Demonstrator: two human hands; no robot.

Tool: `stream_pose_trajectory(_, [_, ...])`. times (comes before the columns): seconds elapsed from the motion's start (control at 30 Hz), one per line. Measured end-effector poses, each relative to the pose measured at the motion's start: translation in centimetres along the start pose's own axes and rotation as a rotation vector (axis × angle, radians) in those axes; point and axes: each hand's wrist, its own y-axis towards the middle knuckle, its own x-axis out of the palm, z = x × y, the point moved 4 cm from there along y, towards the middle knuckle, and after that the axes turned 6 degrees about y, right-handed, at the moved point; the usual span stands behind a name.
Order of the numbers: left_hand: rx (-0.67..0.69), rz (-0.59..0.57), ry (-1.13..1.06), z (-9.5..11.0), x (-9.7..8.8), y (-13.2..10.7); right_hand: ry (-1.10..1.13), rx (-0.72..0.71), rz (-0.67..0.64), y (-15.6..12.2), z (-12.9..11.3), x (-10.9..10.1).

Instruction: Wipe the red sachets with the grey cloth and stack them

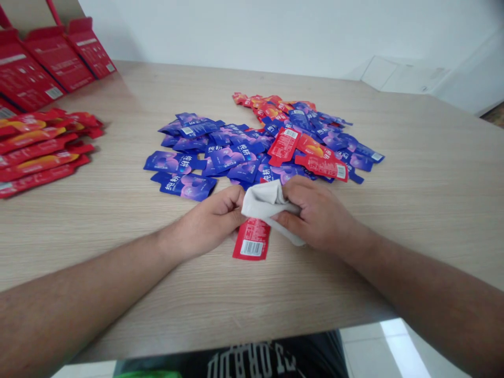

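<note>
Head view: the left hand (214,218) and the right hand (315,215) are working close together, both clamped on a white cloth (263,202) and pinching its folds between fingers and thumbs. A red sachet (252,240) is sticking out below the cloth, barcode side up, with its upper end disappearing into the folds. Just ahead of the fingers, a loose heap of blue sachets (220,152) mixed with red sachets (311,157) is spreading across the middle of the wood-grain table (433,184), its nearest packets nearly touching the hands. Wide bare wood is lying open to the right of the heap, and a narrower bare strip is separating it from a stack of red sachets (39,155) at the left edge of the view. Red cartons (59,60) are standing beyond that stack in the far left corner. Behind the hands, the table's near edge is running just above the person's dark printed shirt (244,362), leaving a band of free wood.
</note>
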Motion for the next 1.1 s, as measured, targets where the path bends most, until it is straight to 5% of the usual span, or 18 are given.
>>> stream_pose_trajectory(0.1, [-0.009,0.013,-0.039,0.1,0.0,0.1,0.034,-0.062,-0.107,-0.3,-1.1,0.4])
stream_pose_trajectory(0.3, [-0.063,0.054,-0.125,-0.1,0.1,0.1,-0.04,-0.017,-0.025,-0.3,-1.4,0.3])
stream_pose_trajectory(0.53, [-0.12,0.193,-0.243,0.3,0.2,-0.2,-0.009,-0.173,-0.262,-1.0,-3.8,1.8])
stream_pose_trajectory(0.67, [-0.113,0.167,-0.257,0.4,0.2,-0.2,-0.004,-0.121,-0.312,-0.7,-2.4,0.9])
stream_pose_trajectory(0.87, [-0.146,0.177,-0.333,0.2,0.2,0.0,-0.055,-0.004,-0.052,0.1,0.2,-0.5])
stream_pose_trajectory(1.1, [-0.158,0.208,-0.437,0.2,0.1,0.0,0.084,-0.125,-0.282,-0.3,-1.2,0.6])
